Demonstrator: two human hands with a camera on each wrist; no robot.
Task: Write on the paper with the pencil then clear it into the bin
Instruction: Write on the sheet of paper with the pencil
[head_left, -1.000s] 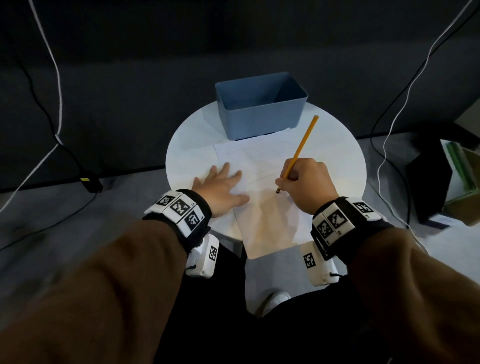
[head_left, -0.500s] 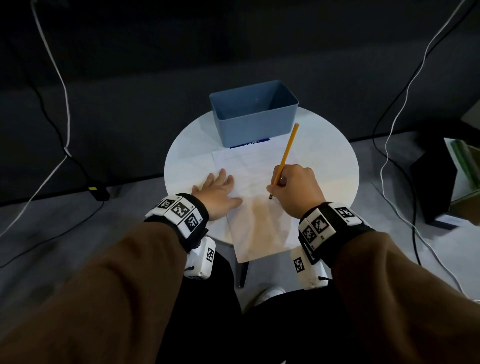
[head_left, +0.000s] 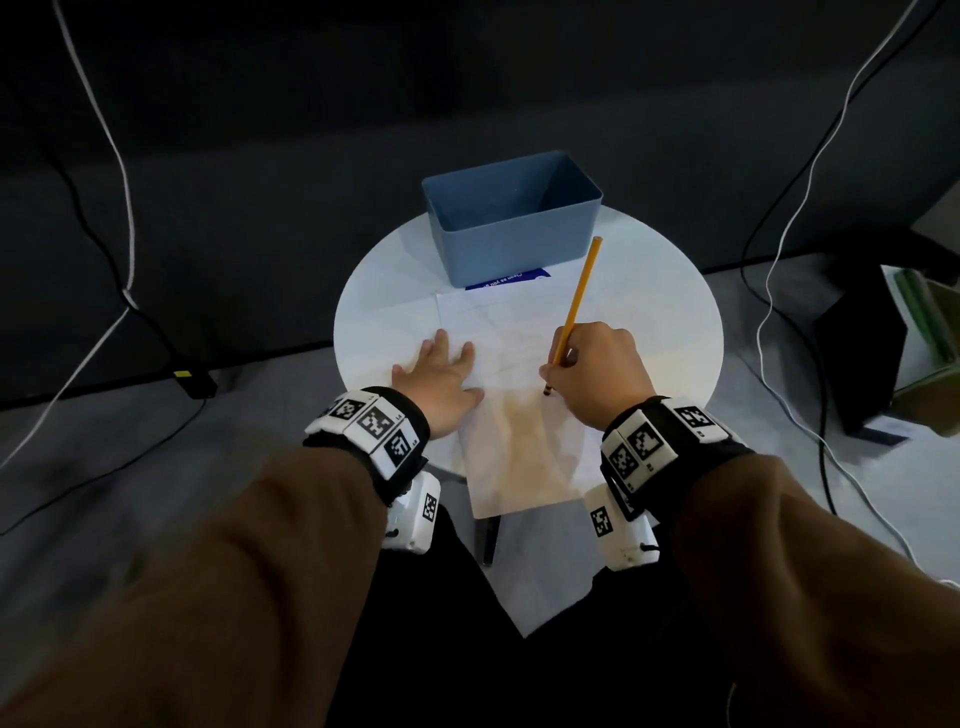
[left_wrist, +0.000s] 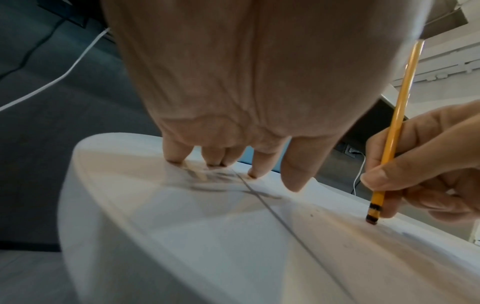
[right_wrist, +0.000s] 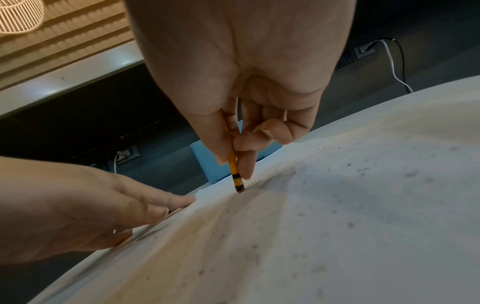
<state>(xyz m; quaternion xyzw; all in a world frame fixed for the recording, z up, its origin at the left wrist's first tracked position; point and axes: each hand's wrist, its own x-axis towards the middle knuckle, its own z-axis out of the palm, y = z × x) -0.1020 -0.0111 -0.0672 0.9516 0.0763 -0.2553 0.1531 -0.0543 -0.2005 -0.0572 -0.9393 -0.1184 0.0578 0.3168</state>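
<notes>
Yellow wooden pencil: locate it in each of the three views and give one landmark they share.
Head: yellow wooden pencil right of centre, gripped by the right hand.
Left wrist: at the right edge.
Right wrist: centre, below the palm.
Shared landmark: its dark end resting on the white paper sheet, which the left hand presses flat.

Brown sleeves (head_left: 234, 571), black wristbands (head_left: 400, 447) with white coded tags (head_left: 644, 441)
</notes>
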